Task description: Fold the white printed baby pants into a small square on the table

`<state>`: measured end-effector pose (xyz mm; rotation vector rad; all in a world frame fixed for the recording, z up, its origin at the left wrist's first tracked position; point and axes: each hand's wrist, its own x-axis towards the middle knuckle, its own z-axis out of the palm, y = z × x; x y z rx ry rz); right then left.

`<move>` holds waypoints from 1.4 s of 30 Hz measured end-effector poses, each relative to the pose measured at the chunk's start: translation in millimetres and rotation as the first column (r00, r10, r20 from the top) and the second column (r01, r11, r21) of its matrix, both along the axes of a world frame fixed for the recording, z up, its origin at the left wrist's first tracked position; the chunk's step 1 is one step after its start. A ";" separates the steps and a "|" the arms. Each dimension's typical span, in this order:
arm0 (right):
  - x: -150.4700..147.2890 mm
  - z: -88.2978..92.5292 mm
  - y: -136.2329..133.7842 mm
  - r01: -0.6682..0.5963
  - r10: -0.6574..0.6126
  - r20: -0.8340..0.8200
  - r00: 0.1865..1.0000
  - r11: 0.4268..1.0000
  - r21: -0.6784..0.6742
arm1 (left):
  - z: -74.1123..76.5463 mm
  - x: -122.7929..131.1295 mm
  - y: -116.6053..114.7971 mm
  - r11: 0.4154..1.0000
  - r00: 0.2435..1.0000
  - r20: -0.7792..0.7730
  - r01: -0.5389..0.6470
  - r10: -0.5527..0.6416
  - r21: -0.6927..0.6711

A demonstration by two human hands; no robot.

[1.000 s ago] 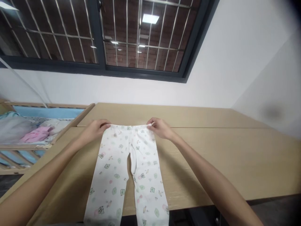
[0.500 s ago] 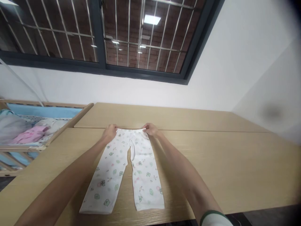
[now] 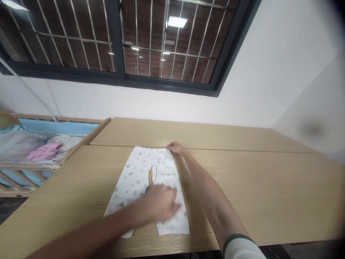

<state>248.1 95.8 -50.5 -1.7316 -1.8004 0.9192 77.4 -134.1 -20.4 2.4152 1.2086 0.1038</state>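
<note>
White baby pants [image 3: 164, 165] with a small green and pink print lie spread on the wooden table [image 3: 237, 190], waistband at the far end and legs toward me. My right hand [image 3: 175, 147] pinches the right corner of the waistband. Over the legs, my left hand [image 3: 163, 203] is smeared by motion; its fingers look curled, but whether they touch the cloth or hold anything cannot be made out. My left forearm covers part of the left leg.
At the left stands a wooden crib [image 3: 99, 130] with blue lining, holding a pink cloth [image 3: 44, 151] and pale bedding. A white wall [image 3: 188, 109] and a barred window [image 3: 169, 46] rise behind the table.
My left hand has let go of the left waistband corner and moved down and right over the legs. My right hand still pinches its corner.
</note>
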 end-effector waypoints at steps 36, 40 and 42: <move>-132.5 11.9 8.8 0.098 -0.050 -0.218 0.975 0.972 0.213 | -29.5 -95.2 -108.4 0.792 0.586 0.533 -0.431 0.610 -0.433; -174.6 -11.1 7.1 0.081 -0.049 -0.132 0.990 0.965 0.251 | -61.6 -146.2 -115.1 0.756 0.624 0.429 -0.571 0.653 -0.319; -188.0 -19.5 6.1 0.081 -0.059 -0.089 0.994 0.960 0.267 | -75.3 -162.8 -116.2 0.728 0.650 0.330 -0.632 0.685 -0.266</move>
